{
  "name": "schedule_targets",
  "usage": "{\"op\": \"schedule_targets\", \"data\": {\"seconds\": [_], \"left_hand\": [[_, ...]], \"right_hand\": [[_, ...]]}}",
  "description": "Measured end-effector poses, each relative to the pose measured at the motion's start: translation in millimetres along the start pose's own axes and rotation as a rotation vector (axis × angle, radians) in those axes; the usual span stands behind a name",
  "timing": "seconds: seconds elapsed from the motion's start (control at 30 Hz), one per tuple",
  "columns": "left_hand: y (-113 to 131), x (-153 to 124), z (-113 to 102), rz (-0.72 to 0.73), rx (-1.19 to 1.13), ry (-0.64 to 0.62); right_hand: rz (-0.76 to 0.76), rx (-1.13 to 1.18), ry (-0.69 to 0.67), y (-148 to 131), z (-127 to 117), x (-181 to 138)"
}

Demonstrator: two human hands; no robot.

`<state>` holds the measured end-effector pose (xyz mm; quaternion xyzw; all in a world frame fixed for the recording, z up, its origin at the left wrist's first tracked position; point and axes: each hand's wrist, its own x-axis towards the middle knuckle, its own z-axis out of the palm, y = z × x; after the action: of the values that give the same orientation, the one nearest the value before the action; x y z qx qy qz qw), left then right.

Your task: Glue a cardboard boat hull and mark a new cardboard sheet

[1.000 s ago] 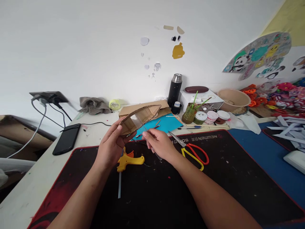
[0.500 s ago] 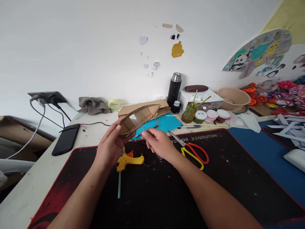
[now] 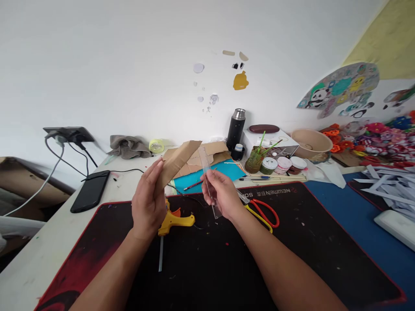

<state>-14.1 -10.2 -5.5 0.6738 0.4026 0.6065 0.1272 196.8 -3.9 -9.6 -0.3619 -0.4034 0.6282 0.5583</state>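
Your left hand [image 3: 148, 203] grips the cardboard [image 3: 177, 162] — seemingly already cut to shape, what remains unclear — while your right hand [image 3: 222, 192] pinches the ruler [image 3: 204, 159] near it, glue gun [image 3: 180, 221] lying unheld between them.

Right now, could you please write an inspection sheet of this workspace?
Surface: black, red-edged mat on an off-white table; small specks on the mat.
Job's things: pointed brown cardboard piece; clear plastic ruler.
Grips: left hand holds the cardboard piece; right hand holds the ruler.
Clutter: yellow glue gun and red-and-yellow-handled metal scissors, both on the mat.
Cables: white cable and black cables at a dark socket panel; thin black cord on the table.
Surroundings: white wall bearing stickers.
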Motion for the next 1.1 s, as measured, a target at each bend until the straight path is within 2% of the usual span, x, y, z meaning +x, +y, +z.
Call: {"op": "schedule_targets", "data": {"seconds": [0.23, 0.37, 0.47, 0.57, 0.63, 0.77, 0.87, 0.97, 1.1], "left_hand": [[-8, -4, 3, 0.193, 0.088, -0.087], [-11, -6, 6, 0.307, 0.140, -0.239], [-10, -9, 11, 0.298, 0.125, -0.363], [-9, -11, 14, 0.171, -0.002, -0.459], [-9, -10, 14, 0.016, -0.203, -0.426], [-8, -1, 14, -0.471, -0.654, -0.266], [-5, 4, 16, -0.746, -0.816, -0.323], [-1, 4, 17, -0.876, -0.936, -0.388], [1, 3, 14, -0.924, -1.008, -0.427]], "right_hand": [[0.069, 0.221, -0.042, 2, 10, -5], [0.090, 0.310, -0.084, 5, 17, -7], [0.098, 0.333, -0.081, 4, 15, -6], [0.097, 0.329, -0.066, -3, 7, -4], [0.087, 0.319, -0.066, -8, 1, -3], [0.077, 0.289, -0.111, -13, -6, -2], [0.101, 0.256, -0.170, -10, -3, -4], [0.155, 0.236, -0.228, -4, 1, -7], [0.217, 0.212, -0.251, 2, 4, -9]]}}
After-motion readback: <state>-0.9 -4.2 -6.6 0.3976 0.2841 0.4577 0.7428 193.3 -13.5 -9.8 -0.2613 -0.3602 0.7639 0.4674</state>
